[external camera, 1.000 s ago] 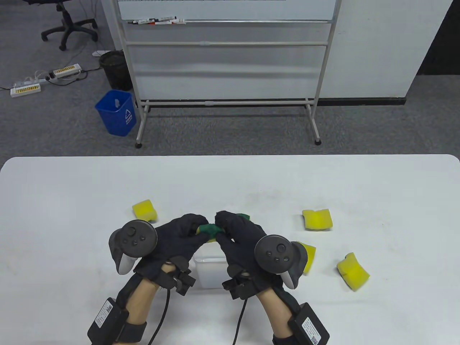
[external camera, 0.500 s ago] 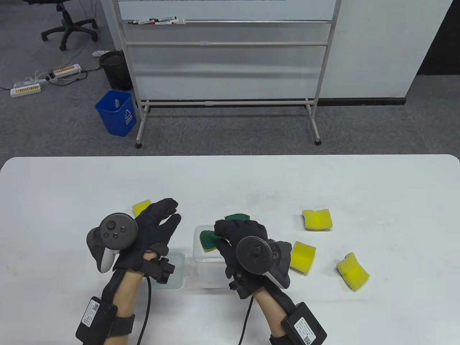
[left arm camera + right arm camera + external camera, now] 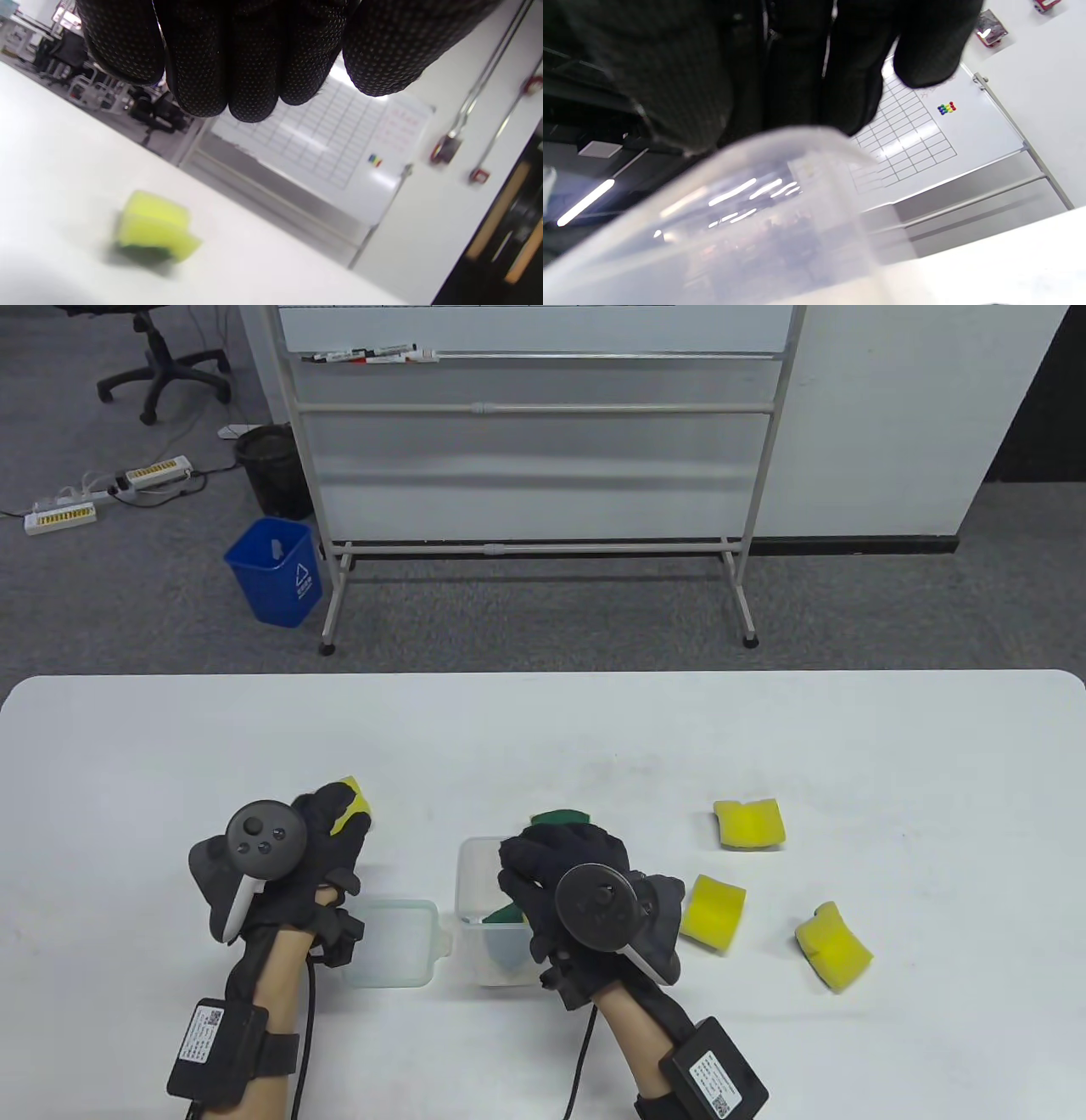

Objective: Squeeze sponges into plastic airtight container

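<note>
A clear plastic container (image 3: 468,857) stands open at the table's front middle. My right hand (image 3: 530,869) reaches into it from above and presses a green-backed sponge (image 3: 505,914) down inside. In the right wrist view the fingers (image 3: 806,63) hang over the container's rim (image 3: 763,220). My left hand (image 3: 339,814) is over a yellow sponge (image 3: 355,796) at the left. In the left wrist view its fingers (image 3: 229,63) hang spread above that sponge (image 3: 155,226), which lies on the table apart from them.
The container's lid (image 3: 394,942) lies just left of the container. A sponge with its green side up (image 3: 560,817) lies behind my right hand. Three yellow sponges lie at the right (image 3: 747,823), (image 3: 715,908), (image 3: 834,946). A whiteboard stand is beyond the table.
My left hand let go of the green-backed sponge and moved left to the yellow sponge. My right hand carried the sponge down into the container.
</note>
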`<state>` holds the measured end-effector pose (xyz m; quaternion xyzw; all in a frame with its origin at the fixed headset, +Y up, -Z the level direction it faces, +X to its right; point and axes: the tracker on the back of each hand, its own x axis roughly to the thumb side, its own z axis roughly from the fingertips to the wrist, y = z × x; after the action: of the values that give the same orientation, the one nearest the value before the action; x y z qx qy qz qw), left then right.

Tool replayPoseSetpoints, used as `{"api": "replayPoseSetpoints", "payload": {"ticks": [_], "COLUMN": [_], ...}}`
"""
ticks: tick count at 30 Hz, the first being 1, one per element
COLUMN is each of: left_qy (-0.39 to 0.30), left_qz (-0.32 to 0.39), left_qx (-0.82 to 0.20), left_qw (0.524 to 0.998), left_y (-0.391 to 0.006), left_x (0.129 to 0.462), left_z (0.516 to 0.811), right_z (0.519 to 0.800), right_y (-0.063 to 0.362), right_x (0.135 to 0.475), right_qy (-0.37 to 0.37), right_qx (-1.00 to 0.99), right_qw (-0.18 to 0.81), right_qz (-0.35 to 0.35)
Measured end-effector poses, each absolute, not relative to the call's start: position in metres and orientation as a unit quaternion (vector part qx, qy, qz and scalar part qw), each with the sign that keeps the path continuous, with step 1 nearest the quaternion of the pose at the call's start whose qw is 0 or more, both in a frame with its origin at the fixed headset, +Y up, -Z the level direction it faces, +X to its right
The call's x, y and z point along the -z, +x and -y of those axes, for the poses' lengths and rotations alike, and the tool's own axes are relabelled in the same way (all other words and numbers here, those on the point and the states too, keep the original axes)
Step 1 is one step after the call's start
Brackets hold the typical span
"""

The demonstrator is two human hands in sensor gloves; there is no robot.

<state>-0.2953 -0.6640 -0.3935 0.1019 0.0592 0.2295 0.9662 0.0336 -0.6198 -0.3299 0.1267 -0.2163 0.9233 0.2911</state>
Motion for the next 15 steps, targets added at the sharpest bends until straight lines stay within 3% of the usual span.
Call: {"api": "replayPoseSetpoints", "payload": {"ticks": [9,15], "left_qy": [-0.012,-0.094], "left_qz": [-0.036,-0.04], "left_qx": [-0.127,-0.073], "left_qw": [0.991,0.992], "left_y": [-0.288,-0.283], "left_x": [0.423,0.46], "left_z": [0.708,0.728], "right_z": [0.611,0.616], "right_y": [0.058,0.079], "right_x": [0.334,0.344], "right_qy": [0.09,0.058], "right_qx": [-0.906,-0.895], "right_qw": [0.358,0.403], "right_qz": [0.21,0.18]}}
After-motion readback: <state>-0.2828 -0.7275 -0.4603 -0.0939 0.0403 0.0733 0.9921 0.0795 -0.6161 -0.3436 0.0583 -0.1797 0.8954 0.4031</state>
